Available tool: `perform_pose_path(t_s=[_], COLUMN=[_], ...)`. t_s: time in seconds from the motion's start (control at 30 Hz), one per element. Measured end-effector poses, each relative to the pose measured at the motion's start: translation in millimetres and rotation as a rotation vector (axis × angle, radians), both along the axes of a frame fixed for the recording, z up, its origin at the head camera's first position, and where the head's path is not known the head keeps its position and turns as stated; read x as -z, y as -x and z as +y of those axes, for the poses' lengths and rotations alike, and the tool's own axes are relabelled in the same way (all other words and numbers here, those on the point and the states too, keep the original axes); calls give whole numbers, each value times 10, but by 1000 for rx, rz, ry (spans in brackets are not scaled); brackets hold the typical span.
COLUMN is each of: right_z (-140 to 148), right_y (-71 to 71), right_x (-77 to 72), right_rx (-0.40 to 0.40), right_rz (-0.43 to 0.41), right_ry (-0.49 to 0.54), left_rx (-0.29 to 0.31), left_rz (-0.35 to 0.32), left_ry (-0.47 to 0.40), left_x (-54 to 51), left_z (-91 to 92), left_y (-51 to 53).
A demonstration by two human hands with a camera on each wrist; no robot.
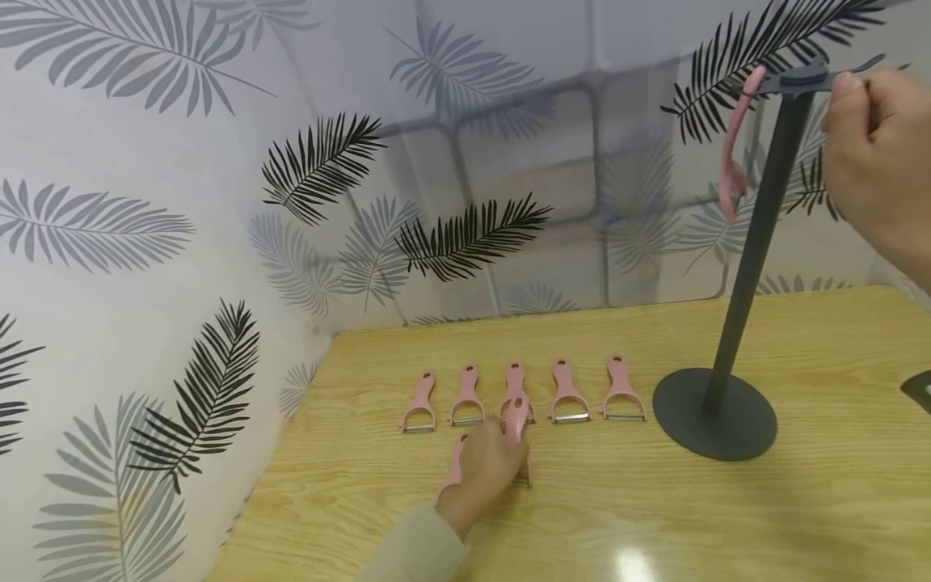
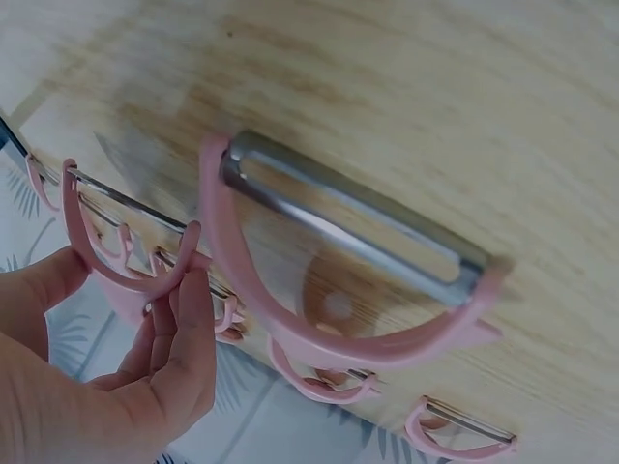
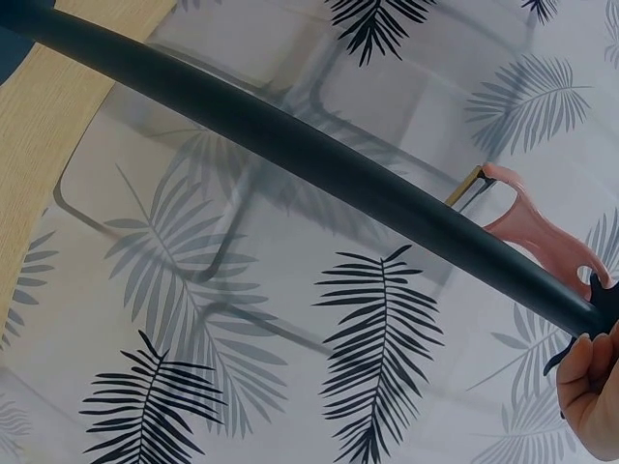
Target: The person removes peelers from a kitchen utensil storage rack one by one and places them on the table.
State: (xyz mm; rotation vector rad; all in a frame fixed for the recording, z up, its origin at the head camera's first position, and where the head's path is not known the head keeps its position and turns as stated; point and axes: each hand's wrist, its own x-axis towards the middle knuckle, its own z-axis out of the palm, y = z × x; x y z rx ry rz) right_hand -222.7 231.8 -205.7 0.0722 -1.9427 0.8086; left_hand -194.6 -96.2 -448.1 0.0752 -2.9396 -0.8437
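Note:
In the head view my left hand (image 1: 486,462) pinches a pink peeler (image 1: 517,420) just above the table, its handle pointing up. The left wrist view shows thumb and fingers on either side of that peeler's curved frame (image 2: 131,282). A second pink peeler (image 1: 456,465) lies beside this hand, partly hidden by it. My right hand (image 1: 883,153) grips a hook arm at the top of a black stand (image 1: 756,218). From the opposite hook of the stand hangs another pink peeler (image 1: 733,158), blade end down.
Several pink peelers lie in a row behind the left hand, among them a left-end peeler (image 1: 422,400) and a right-end peeler (image 1: 620,384). The stand's round base (image 1: 684,416) rests on the wooden table (image 1: 596,501). Leaf-patterned sheeting (image 1: 524,178) rises behind the table.

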Motion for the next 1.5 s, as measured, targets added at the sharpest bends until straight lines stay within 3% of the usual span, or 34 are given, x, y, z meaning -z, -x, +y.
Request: perform_pose_path(t_s=[0.33, 0.5, 0.9, 1.23, 1.33, 1.5], right_z=[-10, -19, -14, -4, -1, 10], right_y=[3, -2, 19, 7, 7, 10], right_x=[-3, -6, 0, 2, 0, -26], right_rx=[1, 2, 3, 21, 24, 17], right_rz=[23, 16, -3, -46, -45, -46], right_ry=[-3, 2, 20, 73, 65, 32], left_rx=[42, 34, -10, 9, 30, 78], left_rz=[-50, -86, -128, -160, -148, -32], left_ry=[64, 123, 199, 223, 227, 247], left_x=[12, -5, 4, 19, -6, -125], left_z=[-8, 9, 44, 42, 17, 4], left_y=[-165, -214, -227, -219, -206, -148])
